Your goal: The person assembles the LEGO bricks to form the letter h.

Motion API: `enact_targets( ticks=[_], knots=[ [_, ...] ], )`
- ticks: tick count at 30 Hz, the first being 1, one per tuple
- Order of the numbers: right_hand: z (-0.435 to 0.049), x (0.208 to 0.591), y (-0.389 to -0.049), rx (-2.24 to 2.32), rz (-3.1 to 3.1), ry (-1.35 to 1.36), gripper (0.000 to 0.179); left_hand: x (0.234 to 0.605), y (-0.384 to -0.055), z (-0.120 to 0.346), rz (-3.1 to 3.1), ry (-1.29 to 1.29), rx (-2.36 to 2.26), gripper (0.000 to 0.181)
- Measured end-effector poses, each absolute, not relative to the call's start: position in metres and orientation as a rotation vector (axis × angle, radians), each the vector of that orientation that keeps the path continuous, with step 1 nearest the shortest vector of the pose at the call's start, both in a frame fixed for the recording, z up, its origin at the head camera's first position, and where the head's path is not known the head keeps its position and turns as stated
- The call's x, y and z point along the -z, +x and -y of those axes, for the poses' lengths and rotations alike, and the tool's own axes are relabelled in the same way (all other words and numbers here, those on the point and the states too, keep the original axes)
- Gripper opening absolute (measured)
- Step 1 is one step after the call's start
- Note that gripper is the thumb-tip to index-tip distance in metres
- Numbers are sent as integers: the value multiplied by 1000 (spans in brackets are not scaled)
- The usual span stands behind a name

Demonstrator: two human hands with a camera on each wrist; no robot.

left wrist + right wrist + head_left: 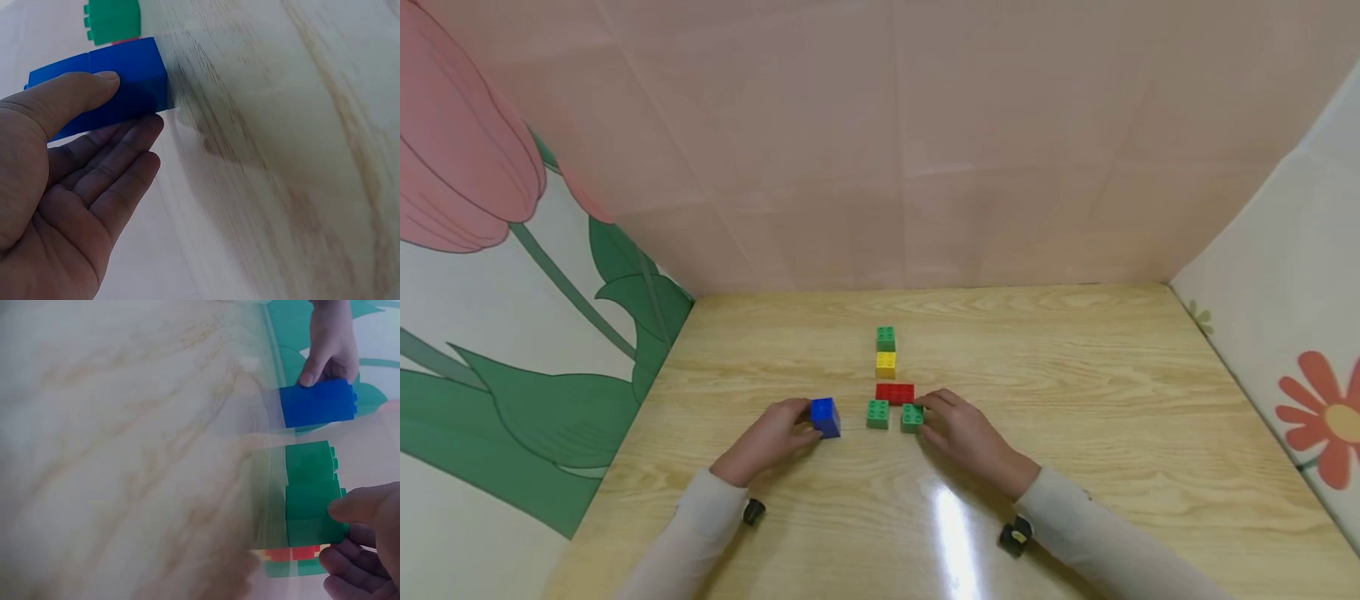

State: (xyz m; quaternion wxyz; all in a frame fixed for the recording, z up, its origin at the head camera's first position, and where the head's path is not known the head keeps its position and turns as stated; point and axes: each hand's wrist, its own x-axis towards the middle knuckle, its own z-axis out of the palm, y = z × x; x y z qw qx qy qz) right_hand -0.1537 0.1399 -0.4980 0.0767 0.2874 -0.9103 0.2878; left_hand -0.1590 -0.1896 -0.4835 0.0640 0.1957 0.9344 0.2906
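Observation:
My left hand (pixel 772 439) holds a blue block (pixel 824 417) upright at the left of the other bricks. A seam runs across this blue block (pixel 119 75) in the left wrist view, with the thumb on one side and the fingers beyond it. My right hand (pixel 967 439) pinches a green brick (pixel 912 418) between thumb and fingers. Just left of that brick stands another green brick (pixel 877 414), a small gap between them. Right behind the two lies a longer red brick (pixel 895 392), studs up.
Farther back, a yellow brick (pixel 886 364) and a third green brick (pixel 886 337) line up one behind the other on the wood-grain table (pixel 1075 367). A pink backdrop (pixel 895 167) rises at the table's far edge, with flower-patterned panels at both sides.

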Motion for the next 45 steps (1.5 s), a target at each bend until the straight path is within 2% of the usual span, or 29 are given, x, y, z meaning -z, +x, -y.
enact_targets(
  ticks=[9, 18, 21, 25, 33, 45],
  knots=[
    [-142, 496, -151, -837, 2710, 860, 34, 483, -157, 190, -2801, 559, -888, 34],
    [-144, 486, -150, -841, 2637, 899, 35, 473, -154, 189, -2811, 432, -871, 68],
    [-144, 480, -150, -835, 2614, 909, 35, 462, -152, 187, -2849, 385, -892, 74],
    [-146, 472, -150, -855, 2610, 891, 36, 445, -147, 185, -2910, 441, -998, 75],
    [-149, 458, -150, -883, 2619, 848, 37, 418, -142, 167, -2939, 610, -1282, 61],
    [-150, 452, -144, -897, 2606, 829, 37, 420, -129, 129, -2858, 626, -1249, 76]
  ],
)
